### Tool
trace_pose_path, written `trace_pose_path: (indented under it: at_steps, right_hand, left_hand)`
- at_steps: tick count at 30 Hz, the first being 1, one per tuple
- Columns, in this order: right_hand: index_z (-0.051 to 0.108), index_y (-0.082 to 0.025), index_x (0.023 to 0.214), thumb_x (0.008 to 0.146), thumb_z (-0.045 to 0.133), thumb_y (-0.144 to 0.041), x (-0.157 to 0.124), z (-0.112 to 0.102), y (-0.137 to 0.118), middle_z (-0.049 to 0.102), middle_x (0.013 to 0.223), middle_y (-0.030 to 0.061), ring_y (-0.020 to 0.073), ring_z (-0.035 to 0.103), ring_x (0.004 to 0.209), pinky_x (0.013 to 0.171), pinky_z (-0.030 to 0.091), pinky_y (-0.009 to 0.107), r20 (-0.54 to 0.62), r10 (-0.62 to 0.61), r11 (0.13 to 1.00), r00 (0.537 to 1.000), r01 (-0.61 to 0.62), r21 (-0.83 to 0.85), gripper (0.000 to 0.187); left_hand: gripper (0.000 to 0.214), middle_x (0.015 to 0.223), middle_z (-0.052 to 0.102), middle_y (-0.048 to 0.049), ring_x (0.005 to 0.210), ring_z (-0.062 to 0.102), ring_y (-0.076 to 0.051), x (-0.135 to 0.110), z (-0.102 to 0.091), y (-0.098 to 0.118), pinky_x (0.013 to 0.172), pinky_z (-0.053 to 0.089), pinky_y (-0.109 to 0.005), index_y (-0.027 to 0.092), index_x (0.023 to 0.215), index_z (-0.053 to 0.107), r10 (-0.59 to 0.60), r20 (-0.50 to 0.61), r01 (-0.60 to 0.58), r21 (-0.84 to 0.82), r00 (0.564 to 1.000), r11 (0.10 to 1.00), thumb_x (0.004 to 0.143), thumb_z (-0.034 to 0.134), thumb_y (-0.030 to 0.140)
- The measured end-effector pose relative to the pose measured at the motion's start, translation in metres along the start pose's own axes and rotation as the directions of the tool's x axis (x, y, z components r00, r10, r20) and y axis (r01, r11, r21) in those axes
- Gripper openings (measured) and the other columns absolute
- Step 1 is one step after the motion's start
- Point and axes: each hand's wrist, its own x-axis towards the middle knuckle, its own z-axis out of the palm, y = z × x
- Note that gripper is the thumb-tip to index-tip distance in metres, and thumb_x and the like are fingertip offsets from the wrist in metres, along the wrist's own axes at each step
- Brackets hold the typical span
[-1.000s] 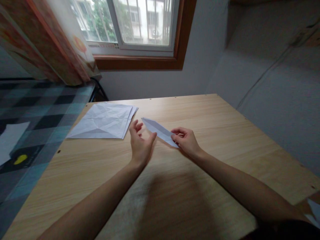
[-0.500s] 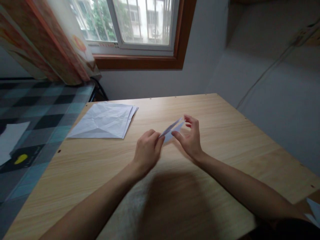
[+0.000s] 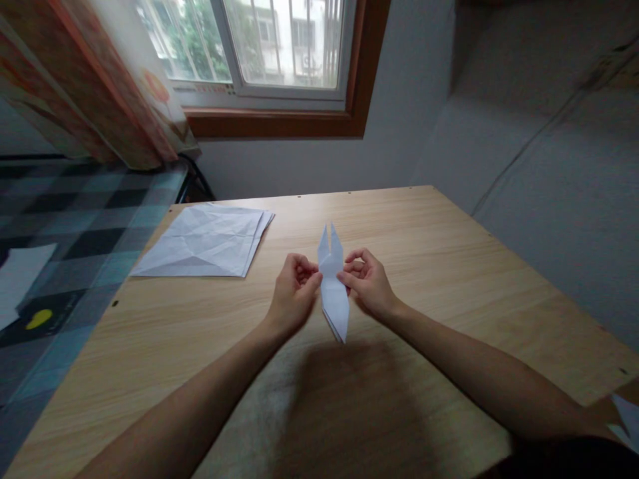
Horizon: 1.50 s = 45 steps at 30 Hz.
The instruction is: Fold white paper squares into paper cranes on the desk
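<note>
A folded white paper piece, long and narrow with two points at its far end, is held above the wooden table. My left hand pinches its left edge near the middle. My right hand pinches the right edge opposite. Both hands have their fingers curled in on the paper. The near tip of the paper points toward me.
A stack of creased white sheets lies at the table's far left. A checkered bedcover with a white sheet on it is left of the table. A window and curtain are behind. Grey walls close off the right.
The folded paper went from lying slanted in my right hand alone to being held by both hands, turned lengthwise with its split end away from me.
</note>
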Motion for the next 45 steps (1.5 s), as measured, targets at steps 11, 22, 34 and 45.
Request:
trace_pose_path:
  at_steps: [11, 22, 34, 45]
  right_hand:
    - [0.071, -0.02, 0.084, 0.066, 0.069, -0.023, 0.002, -0.01, 0.002, 0.072, 0.076, 0.0, 0.013, 0.063, 0.066, 0.06, 0.047, 0.025, 0.045, 0.059, 0.998, 0.997, -0.058, -0.013, 0.019]
    - [0.074, -0.021, 0.084, 0.065, 0.075, -0.022, 0.002, -0.012, 0.006, 0.074, 0.077, -0.0001, 0.0135, 0.065, 0.069, 0.066, 0.051, 0.028, 0.057, 0.044, 0.999, 0.997, -0.045, 0.028, 0.02]
    - [0.052, -0.024, 0.097, 0.06, 0.085, -0.033, -0.001, 0.002, 0.006, 0.064, 0.064, -0.0087, 0.0108, 0.059, 0.055, 0.055, 0.047, 0.023, -0.012, 0.061, 0.997, 0.998, -0.06, 0.042, 0.05]
    - [0.058, -0.022, 0.085, 0.063, 0.085, -0.036, -0.007, 0.005, 0.004, 0.061, 0.068, -0.0061, 0.0098, 0.056, 0.059, 0.058, 0.046, 0.023, 0.035, 0.068, 0.996, 0.997, -0.069, 0.048, 0.039]
  left_hand:
    - [0.032, 0.076, 0.065, -0.0014, 0.06, 0.054, -0.011, 0.004, -0.01, 0.002, 0.05, 0.038, -0.022, 0.018, 0.095, 0.072, -0.098, 0.14, 0.095, 0.033, 0.985, 0.995, 0.064, 0.066, 0.017]
    - [0.031, 0.075, 0.067, -0.0006, 0.054, 0.054, -0.009, 0.005, -0.008, -0.001, 0.051, 0.039, -0.022, 0.017, 0.093, 0.069, -0.091, 0.14, 0.081, 0.072, 0.986, 0.994, 0.065, 0.08, 0.025]
    - [0.025, 0.063, 0.057, 0.0044, 0.058, 0.052, -0.01, 0.003, 0.0, -0.004, 0.055, 0.039, -0.021, 0.019, 0.071, 0.054, -0.012, -0.016, 0.013, 0.04, 1.0, 0.999, 0.064, 0.077, 0.024]
    - [0.014, 0.062, 0.056, 0.0031, 0.055, 0.048, -0.012, 0.0, 0.0, 0.001, 0.053, 0.037, -0.023, 0.019, 0.08, 0.063, -0.025, 0.071, 0.014, 0.153, 0.997, 0.988, 0.078, 0.065, 0.032]
